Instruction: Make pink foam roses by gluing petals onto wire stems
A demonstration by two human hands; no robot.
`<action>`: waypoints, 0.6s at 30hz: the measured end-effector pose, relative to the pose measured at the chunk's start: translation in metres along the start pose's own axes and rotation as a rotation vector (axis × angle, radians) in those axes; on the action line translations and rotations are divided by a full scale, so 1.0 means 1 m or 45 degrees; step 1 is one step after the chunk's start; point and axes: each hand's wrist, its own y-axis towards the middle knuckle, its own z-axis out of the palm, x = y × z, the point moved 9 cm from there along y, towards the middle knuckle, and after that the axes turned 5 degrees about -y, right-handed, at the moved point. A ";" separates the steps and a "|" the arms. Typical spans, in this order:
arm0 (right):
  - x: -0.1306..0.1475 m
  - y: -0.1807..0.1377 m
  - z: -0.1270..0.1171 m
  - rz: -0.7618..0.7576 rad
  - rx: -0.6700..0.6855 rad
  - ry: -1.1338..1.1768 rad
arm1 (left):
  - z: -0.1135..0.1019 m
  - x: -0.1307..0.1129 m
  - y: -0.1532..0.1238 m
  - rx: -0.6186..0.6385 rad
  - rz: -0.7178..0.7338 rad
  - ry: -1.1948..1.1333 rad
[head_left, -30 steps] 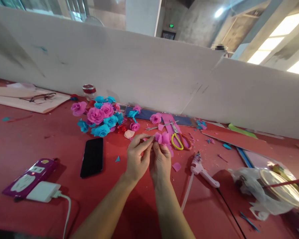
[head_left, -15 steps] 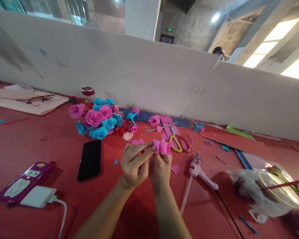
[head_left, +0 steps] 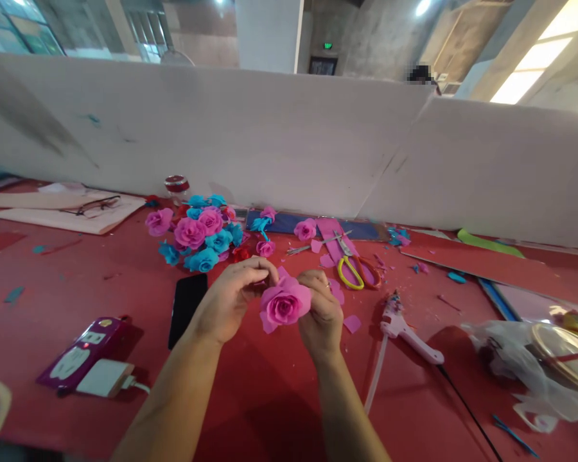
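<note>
A pink paper rose (head_left: 286,305) faces me above the red table, its spiral centre toward the camera. My right hand (head_left: 322,313) is closed at its right side and grips it from behind; the part inside the fingers is hidden. My left hand (head_left: 235,296) has its fingers bent and pinched at the rose's upper left petal. Past the hands, scissors (head_left: 350,271) with yellow and orange handles lie on a pink paper strip (head_left: 328,232). Loose pink petals (head_left: 352,323) are scattered close to my right hand.
A bunch of pink and blue paper roses (head_left: 197,234) stands back left, near a phone (head_left: 187,308). A purple power strip (head_left: 84,353) with a white charger lies left. To the right are a glue gun (head_left: 409,333) and a plastic bag (head_left: 510,366). A white partition (head_left: 250,135) rises behind.
The rose has tipped so that its face points toward me, and it has come lower and left. My left hand has shifted left; my right hand now holds the rose from the right side.
</note>
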 end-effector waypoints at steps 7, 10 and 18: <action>0.009 0.000 0.006 -0.090 0.104 -0.039 | -0.003 -0.011 -0.005 0.020 -0.126 0.325; 0.009 -0.001 0.009 -0.082 0.140 -0.031 | -0.001 -0.021 -0.007 0.033 -0.076 0.496; 0.014 0.000 0.008 -0.126 0.147 -0.034 | 0.001 -0.031 -0.012 0.054 -0.083 0.693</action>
